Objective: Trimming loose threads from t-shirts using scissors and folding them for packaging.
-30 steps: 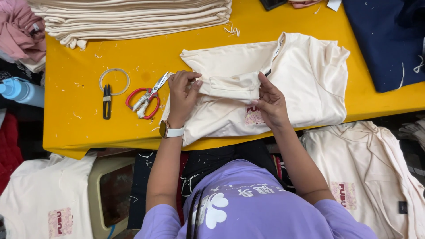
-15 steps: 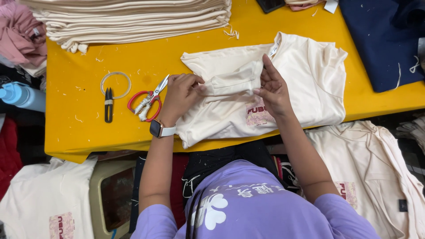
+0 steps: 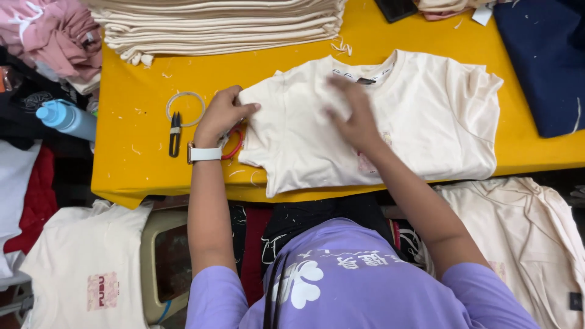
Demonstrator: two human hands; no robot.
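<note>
Both hands have moved since half a second ago: the left hand (image 3: 224, 114) has slid out to the left edge of the shirt (image 3: 426, 128), and the right hand (image 3: 353, 116) has moved up across its middle and looks blurry. That shirt, which was bunched up in a fold before, now lies flatter. It is cream and sits on the yellow table (image 3: 134, 164), near the front edge, neck pointing away from the person. Left fingers are curled, with the tips pinching the cloth at the shirt's left edge. Right fingers look spread and flat on the cloth, but the blur hides whether they grip anything. A white watch (image 3: 204, 153) is on the left wrist. Under that hand peeks a red scissors handle (image 3: 236, 146). Just to the left lie small black snips (image 3: 175, 134) with a pale loop of cord (image 3: 185, 108). At the back of the table is a tall stack (image 3: 219, 27) of folded cream shirts. A blue bottle (image 3: 66, 119) sits off the table's left side. Dark blue cloth (image 3: 542, 61) lies at the right.
</note>
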